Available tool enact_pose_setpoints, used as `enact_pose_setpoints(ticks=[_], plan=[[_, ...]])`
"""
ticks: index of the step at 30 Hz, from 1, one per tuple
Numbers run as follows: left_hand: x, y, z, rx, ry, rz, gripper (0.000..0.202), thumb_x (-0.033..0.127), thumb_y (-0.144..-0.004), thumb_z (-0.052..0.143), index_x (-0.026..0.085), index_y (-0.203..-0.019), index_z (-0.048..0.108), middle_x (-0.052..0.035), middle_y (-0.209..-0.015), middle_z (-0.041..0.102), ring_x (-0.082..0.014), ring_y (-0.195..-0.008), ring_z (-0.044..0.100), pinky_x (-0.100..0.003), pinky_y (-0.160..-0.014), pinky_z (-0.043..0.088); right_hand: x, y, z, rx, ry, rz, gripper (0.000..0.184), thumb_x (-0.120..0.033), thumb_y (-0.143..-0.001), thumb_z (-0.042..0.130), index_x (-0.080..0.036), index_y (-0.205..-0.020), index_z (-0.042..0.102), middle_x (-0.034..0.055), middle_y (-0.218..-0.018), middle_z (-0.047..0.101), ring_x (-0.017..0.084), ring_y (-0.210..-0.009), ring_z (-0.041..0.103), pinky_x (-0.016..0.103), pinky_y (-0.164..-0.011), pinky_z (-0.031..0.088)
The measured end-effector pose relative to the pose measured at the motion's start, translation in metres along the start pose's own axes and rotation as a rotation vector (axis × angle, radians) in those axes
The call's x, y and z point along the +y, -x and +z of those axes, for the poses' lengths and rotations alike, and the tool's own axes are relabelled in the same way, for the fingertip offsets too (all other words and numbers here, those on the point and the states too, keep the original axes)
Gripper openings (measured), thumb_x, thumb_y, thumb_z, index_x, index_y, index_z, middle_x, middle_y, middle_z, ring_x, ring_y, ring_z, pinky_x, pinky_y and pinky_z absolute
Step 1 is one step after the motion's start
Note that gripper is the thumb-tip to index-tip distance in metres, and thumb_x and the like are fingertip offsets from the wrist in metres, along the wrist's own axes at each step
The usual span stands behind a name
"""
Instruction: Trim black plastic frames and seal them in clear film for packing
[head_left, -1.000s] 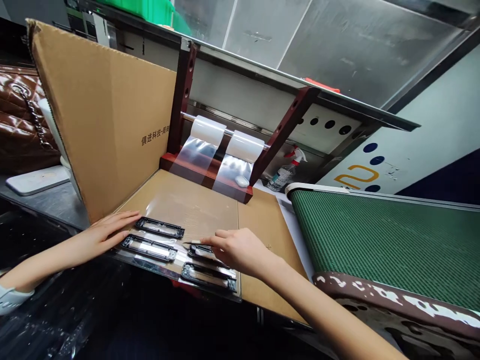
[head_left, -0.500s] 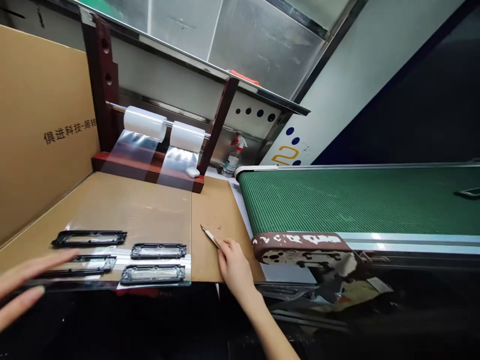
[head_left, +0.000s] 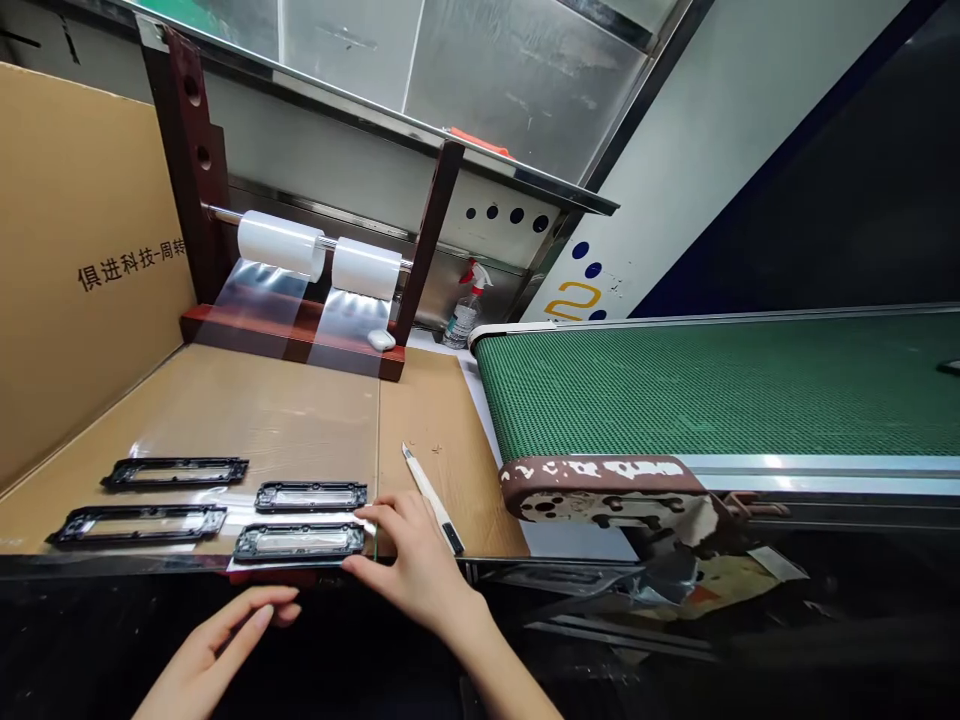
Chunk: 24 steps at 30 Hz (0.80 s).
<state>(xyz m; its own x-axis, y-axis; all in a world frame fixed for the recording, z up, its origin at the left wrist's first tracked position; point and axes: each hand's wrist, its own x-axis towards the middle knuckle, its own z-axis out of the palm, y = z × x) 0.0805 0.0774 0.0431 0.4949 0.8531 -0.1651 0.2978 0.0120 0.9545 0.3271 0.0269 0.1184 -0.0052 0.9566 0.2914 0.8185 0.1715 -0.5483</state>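
Observation:
My right hand (head_left: 412, 550) is at the right end of the front right black plastic frame (head_left: 298, 541), its thumb and forefinger apart on either side of that end. The frame lies flat; I see no firm grip. Just right of this hand lies a craft knife (head_left: 429, 490) with a white handle, blade pointing away. Below the table's front edge hovers my left hand (head_left: 225, 640), fingers loosely bent, thumb apart, holding nothing. Other black frames lie nearby: one behind (head_left: 311, 496), one at front left (head_left: 139, 524), one at back left (head_left: 176, 472). Clear film (head_left: 300, 410) lies under them.
Two film rolls (head_left: 281, 243) hang on a bar in a dark red stand at the back, a small white object (head_left: 381, 340) on its base. A spray bottle (head_left: 465, 310) stands behind the green conveyor belt (head_left: 675, 390). A cardboard wall (head_left: 82, 200) rises at left.
My right hand has let go of the craft knife, which now lies on the cardboard, and has moved left to the front right frame. My left hand has moved right, below the table edge.

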Motion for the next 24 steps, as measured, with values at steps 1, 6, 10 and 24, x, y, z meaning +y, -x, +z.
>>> enact_pose_setpoints(ticks=[1,6,10,24], plan=[[0.004,-0.003,0.004,0.025,0.029,-0.005,0.056,0.081,-0.069,0.051,0.038,-0.092,0.078,-0.002,-0.093,0.08,-0.0344,-0.096,0.073,-0.05,-0.097,0.052,-0.003,-0.004,-0.001,-0.03,-0.027,0.012,0.043,-0.034,-0.072,0.084,-0.022,-0.11,0.067,0.0056,-0.108,0.064,0.023,-0.106,0.058,0.037,-0.094,0.048],[-0.001,-0.014,0.022,0.123,0.166,-0.008,0.052,0.077,-0.067,0.06,0.033,-0.087,0.077,-0.0035,-0.094,0.08,-0.0362,-0.098,0.072,-0.05,-0.099,0.052,-0.005,-0.015,-0.009,-0.117,-0.082,0.039,0.028,-0.03,-0.073,0.084,-0.021,-0.096,0.07,0.0025,-0.096,0.064,0.02,-0.098,0.058,0.034,-0.089,0.048],[-0.012,-0.015,0.03,0.142,0.236,-0.009,0.053,0.077,-0.068,0.061,0.031,-0.09,0.077,-0.005,-0.099,0.079,-0.0362,-0.102,0.071,-0.05,-0.1,0.051,-0.011,-0.004,-0.013,-0.131,-0.137,0.062,0.021,-0.031,-0.075,0.082,-0.021,-0.089,0.07,0.0012,-0.089,0.062,0.019,-0.096,0.059,0.032,-0.085,0.048],[-0.009,0.033,0.054,0.093,0.835,-0.152,0.056,0.058,-0.056,0.085,0.028,-0.102,0.076,-0.0093,-0.107,0.078,-0.0369,-0.101,0.07,-0.045,-0.089,0.055,-0.021,0.073,0.008,-0.007,-0.255,0.049,0.041,-0.041,-0.064,0.088,-0.022,-0.092,0.065,0.0017,-0.085,0.064,0.02,-0.08,0.059,0.034,-0.074,0.047]])
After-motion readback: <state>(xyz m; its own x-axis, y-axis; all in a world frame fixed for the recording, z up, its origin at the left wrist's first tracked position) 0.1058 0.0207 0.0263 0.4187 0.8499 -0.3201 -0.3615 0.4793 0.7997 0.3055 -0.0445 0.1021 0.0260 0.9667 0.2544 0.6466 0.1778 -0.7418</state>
